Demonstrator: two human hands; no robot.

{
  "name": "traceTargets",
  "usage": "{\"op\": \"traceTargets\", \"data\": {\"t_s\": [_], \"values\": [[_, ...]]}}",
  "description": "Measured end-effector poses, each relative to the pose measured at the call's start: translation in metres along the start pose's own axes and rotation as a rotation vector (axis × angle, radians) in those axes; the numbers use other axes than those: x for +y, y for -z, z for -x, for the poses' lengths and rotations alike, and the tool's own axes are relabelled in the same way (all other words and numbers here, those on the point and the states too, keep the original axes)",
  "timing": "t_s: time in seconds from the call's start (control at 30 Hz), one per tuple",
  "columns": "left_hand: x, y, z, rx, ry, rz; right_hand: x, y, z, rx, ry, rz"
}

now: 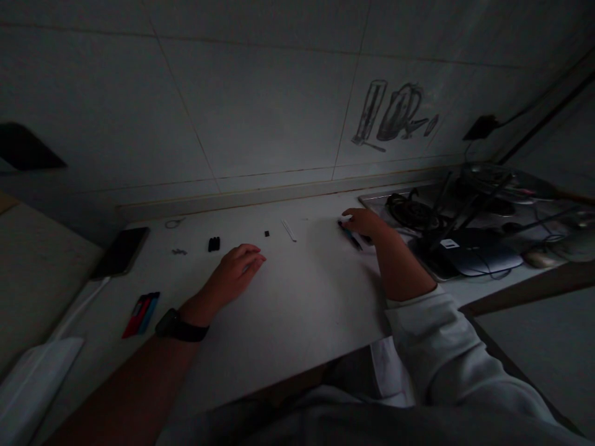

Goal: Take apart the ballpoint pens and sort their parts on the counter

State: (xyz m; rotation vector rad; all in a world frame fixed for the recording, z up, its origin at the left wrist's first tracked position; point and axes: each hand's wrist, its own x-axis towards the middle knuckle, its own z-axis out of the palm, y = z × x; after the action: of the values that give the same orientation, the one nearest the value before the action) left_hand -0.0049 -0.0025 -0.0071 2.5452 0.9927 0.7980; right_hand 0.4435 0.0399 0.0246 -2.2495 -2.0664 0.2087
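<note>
Head view shows the left hand (236,271) loosely spread above the counter (288,310), the right hand (363,224) at a slim dark item (351,238), its grip impossible to tell.

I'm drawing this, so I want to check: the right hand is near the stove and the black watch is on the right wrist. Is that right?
Not quite: the black watch is on the left wrist, as the head view shows. The right hand is indeed near the stove.
</note>
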Motion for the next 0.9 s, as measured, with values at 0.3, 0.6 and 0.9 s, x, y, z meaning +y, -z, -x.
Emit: {"op": "traceTargets", "data": {"t_s": [0.3,0.6,0.9], "values": [[0.000,-0.001,0.000,0.006,0.003,0.003,-0.004,-0.001,-0.003,-0.013,0.057,0.068],[0.001,0.000,0.000,-0.006,0.015,0.005,0.010,-0.004,-0.011,0.023,0.002,0.127],[0.001,0.000,-0.001,-0.026,0.018,-0.010,0.010,-0.004,-0.014,0.059,0.050,0.173]]}}
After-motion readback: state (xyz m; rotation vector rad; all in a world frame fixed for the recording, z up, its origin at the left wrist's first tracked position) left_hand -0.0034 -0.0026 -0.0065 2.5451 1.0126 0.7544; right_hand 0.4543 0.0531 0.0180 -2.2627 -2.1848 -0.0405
